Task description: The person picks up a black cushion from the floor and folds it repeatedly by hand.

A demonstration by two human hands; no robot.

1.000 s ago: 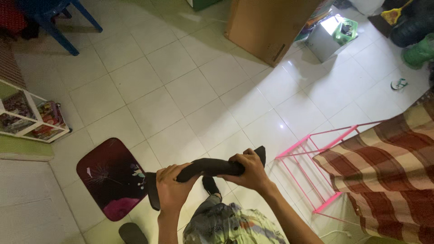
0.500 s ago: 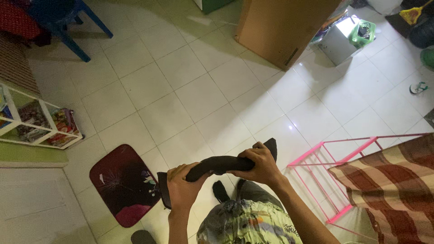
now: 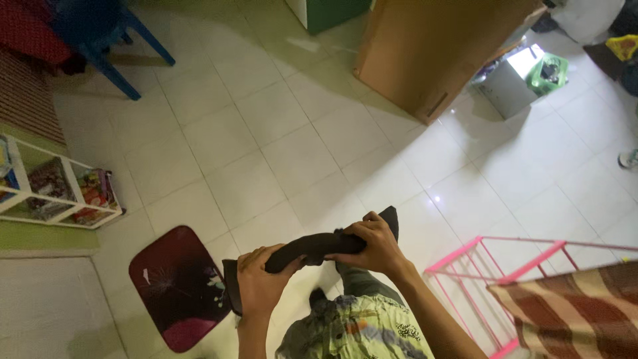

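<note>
One black cloth (image 3: 312,247) is observed, twisted into a roll and held above the white tiled floor (image 3: 266,146) in front of the body. Two hands are counted. The left hand (image 3: 258,287) is closed around the lower left end of the cloth; the right hand (image 3: 369,246) is clamped on the upper right end, a corner of cloth projecting past the fingers. One dark red mat (image 3: 178,286) is noted on the floor, just left of the left hand. One pink drying rack (image 3: 495,266) is seen at the right, with one striped brown cloth (image 3: 571,309) draped over it. One cardboard box (image 3: 438,50), one blue chair (image 3: 100,33) and one white shelf (image 3: 56,189) are recorded farther off. The lower floor is partly blocked by the patterned shirt (image 3: 352,329).
</note>
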